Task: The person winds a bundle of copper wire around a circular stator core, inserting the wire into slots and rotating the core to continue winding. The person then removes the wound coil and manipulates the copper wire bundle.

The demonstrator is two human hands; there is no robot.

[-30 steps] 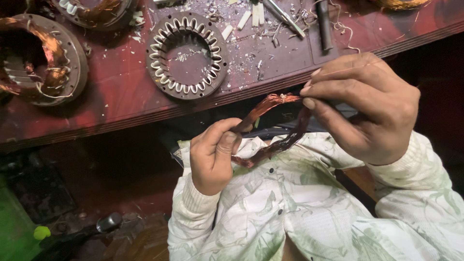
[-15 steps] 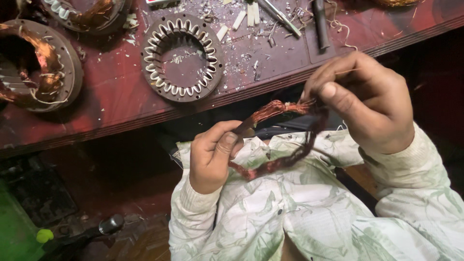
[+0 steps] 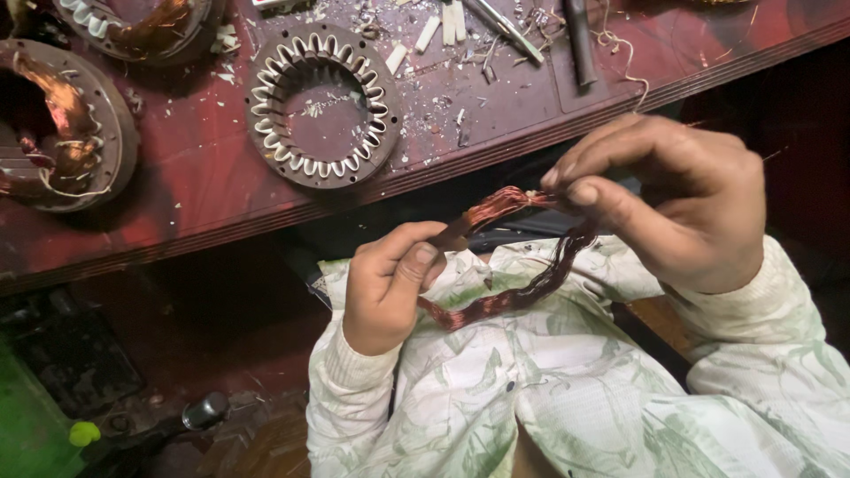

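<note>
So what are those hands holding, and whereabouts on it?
A loop of copper wire. The left hand grips its lower end; the right hand pinches its upper end between thumb and fingers.

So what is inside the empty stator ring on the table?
Inside the stator ring only bare red table and small scraps show. White slot liners line its teeth; no winding.

A: Clearance around hands?
B: Left hand (image 3: 390,288) and right hand (image 3: 673,199) sit below the table edge (image 3: 496,159); open gap between them, crossed by the copper coil (image 3: 522,257).
A: Tabletop?
B: Empty stator core (image 3: 323,108) near edge; wound stator (image 3: 62,133) far left; tools (image 3: 540,31) and scraps crowd the back.
</note>
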